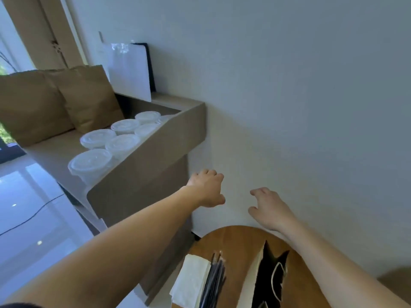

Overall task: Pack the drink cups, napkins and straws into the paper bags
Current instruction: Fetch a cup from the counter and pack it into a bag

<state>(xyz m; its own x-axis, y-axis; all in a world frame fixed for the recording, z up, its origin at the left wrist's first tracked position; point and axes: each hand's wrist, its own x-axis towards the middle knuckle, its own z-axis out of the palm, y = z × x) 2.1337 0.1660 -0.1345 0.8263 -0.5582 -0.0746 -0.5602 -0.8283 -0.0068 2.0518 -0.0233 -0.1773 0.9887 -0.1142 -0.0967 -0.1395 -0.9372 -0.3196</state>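
Wooden and round, the brown table [240, 238] carries a stack of white paper napkins [191, 283], a bundle of thin black straws [214, 278] just beside them, and an open paper bag [258, 276], pale outside and dark within. Beyond the table's far edge both bare hands hang in the air (neither holds anything): the left hand [206, 188] has loosely curled fingers, the right hand [270, 208] bent, slightly spread ones. Up and left of the table, clear lidded plastic drink cups [91, 162] stand on a beige counter [155, 150], with brown paper bags [55, 103] behind them.
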